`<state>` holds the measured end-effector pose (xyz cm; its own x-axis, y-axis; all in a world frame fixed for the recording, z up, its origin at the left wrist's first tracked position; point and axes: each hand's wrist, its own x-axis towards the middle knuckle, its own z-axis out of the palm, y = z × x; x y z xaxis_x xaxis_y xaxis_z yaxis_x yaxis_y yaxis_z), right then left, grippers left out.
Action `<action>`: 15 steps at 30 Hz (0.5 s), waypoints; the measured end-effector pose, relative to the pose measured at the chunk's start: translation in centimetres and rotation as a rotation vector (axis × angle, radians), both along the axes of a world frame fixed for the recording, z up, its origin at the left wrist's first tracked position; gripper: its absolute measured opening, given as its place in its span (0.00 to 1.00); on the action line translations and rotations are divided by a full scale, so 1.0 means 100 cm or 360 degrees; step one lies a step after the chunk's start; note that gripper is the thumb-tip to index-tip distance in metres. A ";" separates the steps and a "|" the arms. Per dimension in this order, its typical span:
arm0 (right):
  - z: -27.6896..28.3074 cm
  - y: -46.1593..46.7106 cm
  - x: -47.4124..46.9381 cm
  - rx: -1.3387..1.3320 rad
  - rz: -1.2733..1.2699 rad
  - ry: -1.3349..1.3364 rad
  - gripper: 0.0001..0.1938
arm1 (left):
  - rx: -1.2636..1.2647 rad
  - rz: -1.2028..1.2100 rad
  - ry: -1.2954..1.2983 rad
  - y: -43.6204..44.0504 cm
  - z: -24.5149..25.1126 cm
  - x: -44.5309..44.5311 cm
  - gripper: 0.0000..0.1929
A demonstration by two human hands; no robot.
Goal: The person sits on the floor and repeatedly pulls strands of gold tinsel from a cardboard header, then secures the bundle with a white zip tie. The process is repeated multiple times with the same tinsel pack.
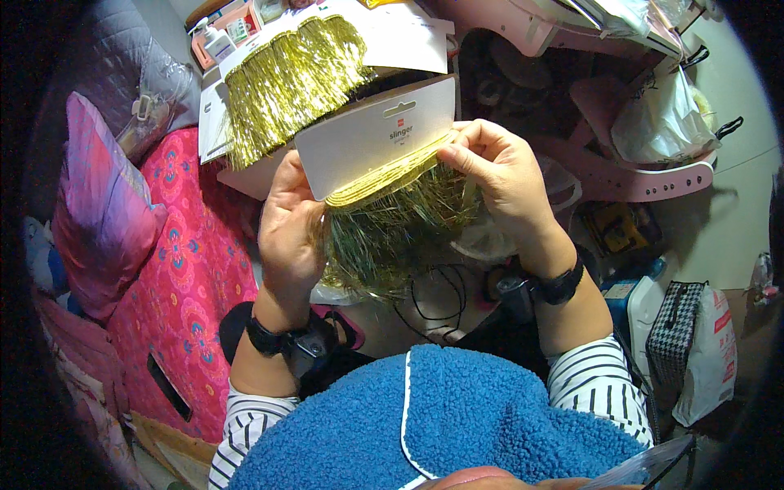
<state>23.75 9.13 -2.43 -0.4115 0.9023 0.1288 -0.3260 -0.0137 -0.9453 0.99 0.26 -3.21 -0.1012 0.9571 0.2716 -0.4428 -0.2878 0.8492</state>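
My right hand (505, 174) pinches the right end of a folded gold tinsel garland (389, 177) between thumb and fingers. The layered gold band lies along the lower edge of a white header card (373, 144), which has a hanging slot and bears writing. Below the band hangs the tinsel fringe, dark and greenish in the shade. My left hand (291, 226) supports the left side of the card and garland, its fingertips hidden behind them. Beyond the card, a second gold tinsel fringe (294, 86) lies spread over white cards at the table's edge.
White cards (407, 43) lie on the table, with pump bottles (217, 43) in a pink holder behind. A pink patterned cover (184, 263) with a cushion (104, 208) and a dark phone-like object (168, 386) is at left. Bags (661, 116) and a houndstooth case (677, 334) stand at right.
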 end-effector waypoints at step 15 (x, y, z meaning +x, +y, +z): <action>0.007 0.003 0.008 0.0129 -0.0369 -0.0236 0.07 | 0.0092 0.0420 0.0647 -0.008 0.013 0.002 0.26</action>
